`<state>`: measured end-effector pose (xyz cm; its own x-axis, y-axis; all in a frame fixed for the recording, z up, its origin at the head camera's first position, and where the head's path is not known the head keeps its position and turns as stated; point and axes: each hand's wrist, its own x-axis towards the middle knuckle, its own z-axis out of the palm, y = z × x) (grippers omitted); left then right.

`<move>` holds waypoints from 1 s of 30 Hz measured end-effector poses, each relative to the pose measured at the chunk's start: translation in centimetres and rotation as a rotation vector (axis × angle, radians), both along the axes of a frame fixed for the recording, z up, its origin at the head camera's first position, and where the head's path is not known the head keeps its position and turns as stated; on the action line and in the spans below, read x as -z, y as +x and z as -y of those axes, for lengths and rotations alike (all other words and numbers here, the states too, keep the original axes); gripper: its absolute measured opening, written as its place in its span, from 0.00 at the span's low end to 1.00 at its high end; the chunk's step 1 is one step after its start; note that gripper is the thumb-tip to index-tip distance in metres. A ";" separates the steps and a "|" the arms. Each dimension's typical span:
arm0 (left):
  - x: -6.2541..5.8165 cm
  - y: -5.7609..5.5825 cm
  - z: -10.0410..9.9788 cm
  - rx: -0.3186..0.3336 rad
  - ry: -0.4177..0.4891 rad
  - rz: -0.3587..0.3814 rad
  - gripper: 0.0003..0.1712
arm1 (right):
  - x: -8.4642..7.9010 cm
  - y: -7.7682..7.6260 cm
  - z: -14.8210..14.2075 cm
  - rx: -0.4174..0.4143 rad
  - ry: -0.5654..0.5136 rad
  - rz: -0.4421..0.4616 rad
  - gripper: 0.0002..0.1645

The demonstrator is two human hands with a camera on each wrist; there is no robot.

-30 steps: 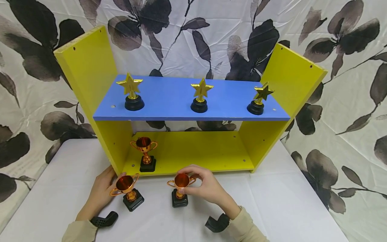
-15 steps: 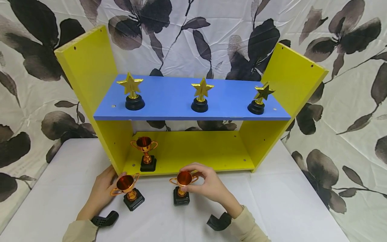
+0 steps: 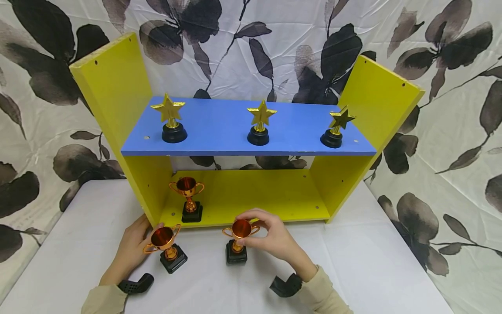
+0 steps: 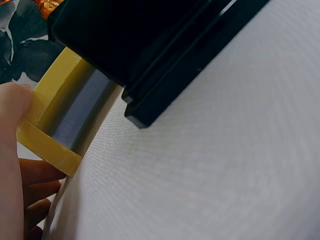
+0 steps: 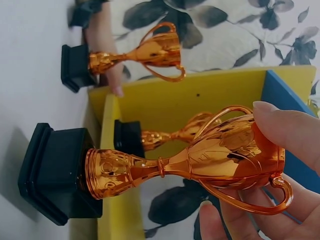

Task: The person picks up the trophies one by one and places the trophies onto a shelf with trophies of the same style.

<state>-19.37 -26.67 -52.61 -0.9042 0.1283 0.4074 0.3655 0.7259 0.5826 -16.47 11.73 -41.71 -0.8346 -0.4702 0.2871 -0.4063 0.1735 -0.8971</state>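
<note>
My right hand (image 3: 274, 235) pinches the bowl of a copper-coloured trophy cup (image 5: 220, 155) between thumb and fingers. The cup stands upright, its black square base close over the white cloth in front of the shelf unit (image 3: 255, 192). My left hand (image 3: 131, 248) grips the lower front corner of the unit's yellow left side panel (image 4: 50, 100), thumb on one face, fingers on the other. Just in front of that hand a second trophy cup (image 3: 172, 257) stands on the table, overlapping the fingers in the head view. A third cup (image 3: 189, 196) stands on the lower yellow board at left.
Three gold star trophies (image 3: 259, 124) with round black bases are spaced along the blue upper shelf (image 3: 219, 126). Yellow side panels (image 3: 384, 91) rise at both ends. A floral cloth (image 3: 251, 52) hangs behind. White cloth (image 3: 353, 270) covers the table.
My right hand has moved slightly right and toward the shelf unit, carrying the trophy cup. The left hand, the other cups and the stars have stayed in place.
</note>
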 end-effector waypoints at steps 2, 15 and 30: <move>0.0 0.0 0.0 -0.002 -0.001 0.001 0.31 | -0.1 0.0 -0.1 0.002 -0.002 -0.002 0.26; 0.0 0.0 0.0 -0.003 -0.002 0.007 0.31 | -0.2 -0.2 -0.7 0.004 -0.034 -0.042 0.26; 0.0 -0.1 0.0 0.002 -0.002 -0.011 0.31 | -0.9 -0.3 -1.6 0.036 -0.051 -0.068 0.27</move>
